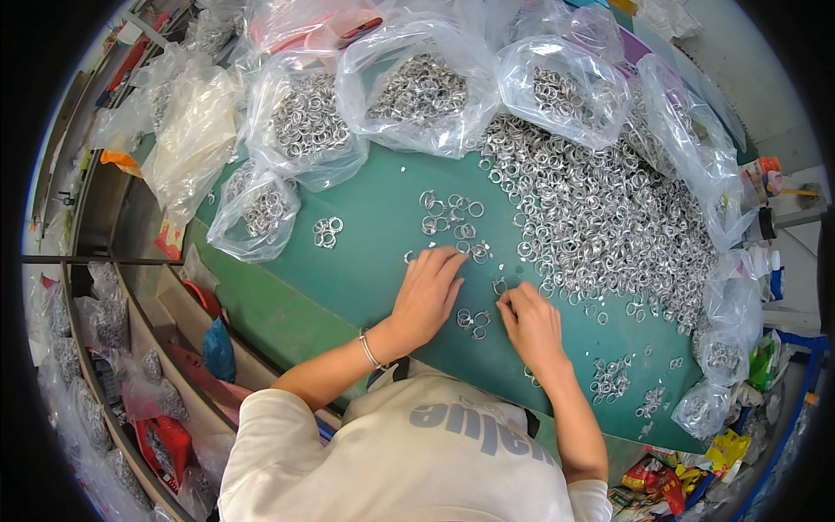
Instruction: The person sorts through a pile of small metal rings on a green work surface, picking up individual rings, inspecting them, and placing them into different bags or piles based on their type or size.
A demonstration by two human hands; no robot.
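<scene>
My left hand (426,294) rests low over the green tabletop, fingers stretched out and slightly bent. Its fingertips lie beside a loose group of silver rings (464,231); another ring (410,257) peeks out at its left edge. What is under the palm is hidden. Close by on the right, my right hand (532,325) is closed in a pinch, with one silver ring (499,285) at its thumb and fingertips. Between my wrists lies a small cluster of rings (474,323). Farther left sits another little cluster (328,231).
A large heap of rings (609,217) spreads across the right side of the green table (374,196). Clear plastic bags of rings (419,87) line the far edge. Smaller ring piles (611,379) lie near right. Shelves with bags (161,322) stand at left.
</scene>
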